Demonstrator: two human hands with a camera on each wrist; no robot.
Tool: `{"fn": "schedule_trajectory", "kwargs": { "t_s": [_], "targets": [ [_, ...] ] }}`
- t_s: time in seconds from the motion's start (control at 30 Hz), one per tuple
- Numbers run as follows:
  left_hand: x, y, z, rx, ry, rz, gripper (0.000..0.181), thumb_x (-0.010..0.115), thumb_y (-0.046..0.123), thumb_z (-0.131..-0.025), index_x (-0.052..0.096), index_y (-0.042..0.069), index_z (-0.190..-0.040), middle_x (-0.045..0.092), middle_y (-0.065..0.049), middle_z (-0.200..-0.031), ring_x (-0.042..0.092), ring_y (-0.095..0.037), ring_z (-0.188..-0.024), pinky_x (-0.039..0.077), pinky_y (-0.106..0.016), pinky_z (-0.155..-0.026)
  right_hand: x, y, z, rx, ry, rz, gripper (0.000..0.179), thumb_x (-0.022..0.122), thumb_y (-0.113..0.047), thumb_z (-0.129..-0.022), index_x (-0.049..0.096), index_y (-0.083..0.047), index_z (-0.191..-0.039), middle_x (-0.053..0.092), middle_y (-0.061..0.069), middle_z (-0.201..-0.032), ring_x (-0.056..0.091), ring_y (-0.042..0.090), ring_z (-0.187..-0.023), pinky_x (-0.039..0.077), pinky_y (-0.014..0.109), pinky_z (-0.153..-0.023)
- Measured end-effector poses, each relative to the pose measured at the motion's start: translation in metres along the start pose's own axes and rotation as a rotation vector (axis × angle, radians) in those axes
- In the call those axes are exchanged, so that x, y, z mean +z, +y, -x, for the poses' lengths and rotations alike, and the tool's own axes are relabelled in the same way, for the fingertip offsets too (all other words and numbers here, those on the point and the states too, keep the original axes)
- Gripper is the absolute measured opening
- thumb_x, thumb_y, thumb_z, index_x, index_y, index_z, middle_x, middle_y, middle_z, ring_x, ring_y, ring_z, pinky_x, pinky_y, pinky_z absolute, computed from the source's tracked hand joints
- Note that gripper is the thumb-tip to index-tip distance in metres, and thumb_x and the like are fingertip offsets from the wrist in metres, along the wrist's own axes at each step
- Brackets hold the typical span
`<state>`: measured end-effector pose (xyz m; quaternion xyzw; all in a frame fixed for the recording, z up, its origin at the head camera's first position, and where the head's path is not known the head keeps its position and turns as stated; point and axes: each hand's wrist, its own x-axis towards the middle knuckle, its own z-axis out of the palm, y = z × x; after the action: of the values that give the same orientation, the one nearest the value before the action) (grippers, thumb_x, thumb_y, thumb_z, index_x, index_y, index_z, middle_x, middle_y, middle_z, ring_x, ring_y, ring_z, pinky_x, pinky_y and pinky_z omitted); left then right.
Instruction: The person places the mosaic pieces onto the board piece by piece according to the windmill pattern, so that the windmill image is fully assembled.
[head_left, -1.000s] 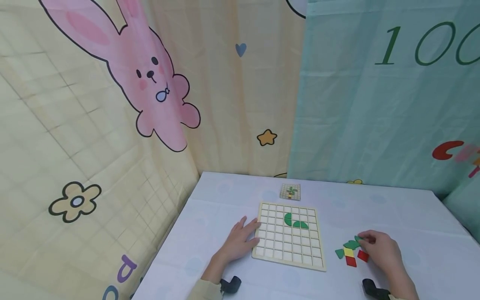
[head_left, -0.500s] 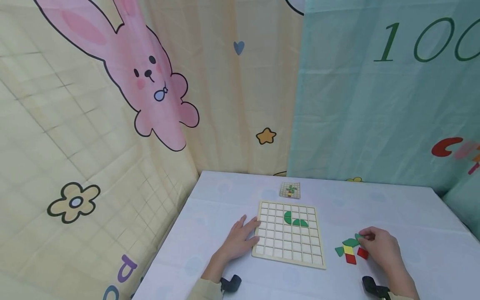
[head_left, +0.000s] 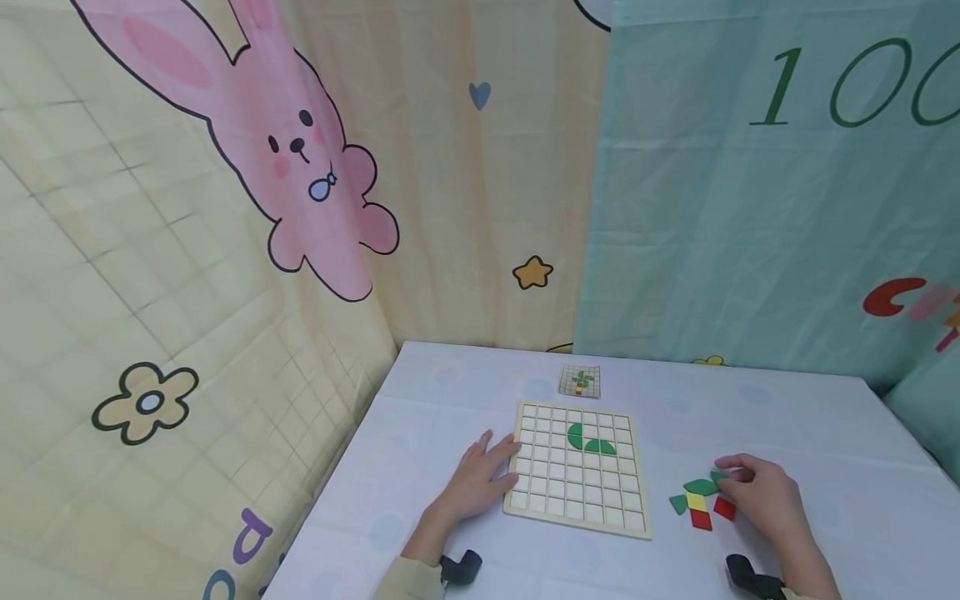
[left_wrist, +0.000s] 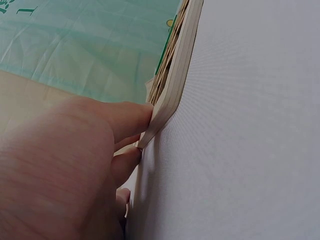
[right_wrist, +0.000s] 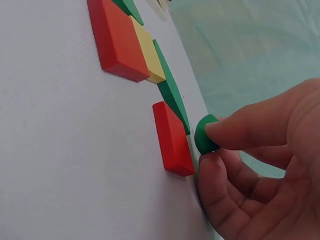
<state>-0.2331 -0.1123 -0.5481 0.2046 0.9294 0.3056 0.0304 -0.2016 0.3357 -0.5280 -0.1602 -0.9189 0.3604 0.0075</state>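
beige left sleeve [head_left: 411,582]; pale sliver of right sleeve [head_left: 795,595]; bent, black left wrist camera [head_left: 462,569] and matching right wrist camera [head_left: 750,578].

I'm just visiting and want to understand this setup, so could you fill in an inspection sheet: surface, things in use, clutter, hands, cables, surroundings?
Surface: white cloth-covered table.
Things in use: pale square wooden grid board holding curved green pieces; small square patterned card beyond it; two flat red blocks, one flat yellow block and loose green pieces to its right.
Clutter: nothing seen.
Hands: left hand touches the board's left edge; right hand pinches a small rounded green piece; black device at each wrist.
Cables: nothing seen.
Surroundings: cream cloth printed with a pink rabbit; teal cloth.
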Motion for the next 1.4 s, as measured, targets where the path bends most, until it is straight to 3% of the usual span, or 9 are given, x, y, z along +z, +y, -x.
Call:
{"fn": "schedule_trajectory", "kwargs": {
  "t_s": [0.27, 0.47, 0.77, 1.27, 1.4],
  "targets": [
    [0.0, -0.001, -0.001, 0.01, 0.002, -0.008, 0.054, 0.055, 0.037, -0.102, 0.045, 0.021, -0.153, 0.035, 0.004, -0.161, 0.011, -0.029, -0.154, 0.011, -0.053, -0.122, -0.003, -0.001, 0.0, -0.026, -0.016, -0.01, 0.045, 0.061, -0.008, -0.093, 0.058, 0.001, -0.137, 0.058, 0.016, -0.1, 0.05, 0.029, -0.085, 0.049, 0.029, -0.059],
    [0.001, -0.002, -0.002, 0.0, 0.0, -0.003, 0.054, 0.055, 0.038, -0.102, 0.045, 0.022, -0.153, 0.034, 0.006, -0.161, 0.01, -0.027, -0.154, 0.009, -0.051, -0.123, -0.006, -0.008, 0.004, -0.01, -0.012, -0.073, 0.04, 0.06, -0.007, -0.094, 0.06, 0.0, -0.134, 0.058, 0.02, -0.104, 0.055, 0.027, -0.081, 0.05, 0.027, -0.058],
    [0.002, -0.005, -0.001, -0.006, -0.01, -0.002, 0.055, 0.055, 0.039, -0.102, 0.044, 0.024, -0.154, 0.034, 0.008, -0.161, 0.008, -0.025, -0.154, 0.009, -0.05, -0.123, -0.003, -0.01, 0.008, -0.022, -0.016, -0.085, 0.035, 0.061, -0.013, -0.092, 0.064, -0.001, -0.125, 0.063, 0.015, -0.097, 0.06, 0.023, -0.075, 0.051, 0.026, -0.059],
    [0.0, -0.001, 0.0, 0.0, -0.003, -0.003, 0.054, 0.054, 0.038, -0.102, 0.045, 0.023, -0.153, 0.034, 0.006, -0.162, 0.009, -0.028, -0.154, 0.008, -0.051, -0.123, -0.001, -0.027, 0.006, -0.072, -0.032, -0.027, 0.038, 0.063, -0.013, -0.095, 0.063, -0.003, -0.132, 0.06, 0.026, -0.119, 0.056, 0.031, -0.093, 0.056, 0.03, -0.065],
    [0.0, -0.001, 0.001, 0.001, -0.01, -0.007, 0.054, 0.055, 0.037, -0.102, 0.045, 0.022, -0.153, 0.034, 0.005, -0.162, 0.009, -0.028, -0.154, 0.008, -0.05, -0.123, 0.001, -0.033, 0.008, -0.095, -0.04, -0.029, 0.039, 0.063, -0.012, -0.096, 0.063, -0.003, -0.134, 0.06, 0.026, -0.119, 0.056, 0.03, -0.091, 0.057, 0.031, -0.065]
  ]
}}
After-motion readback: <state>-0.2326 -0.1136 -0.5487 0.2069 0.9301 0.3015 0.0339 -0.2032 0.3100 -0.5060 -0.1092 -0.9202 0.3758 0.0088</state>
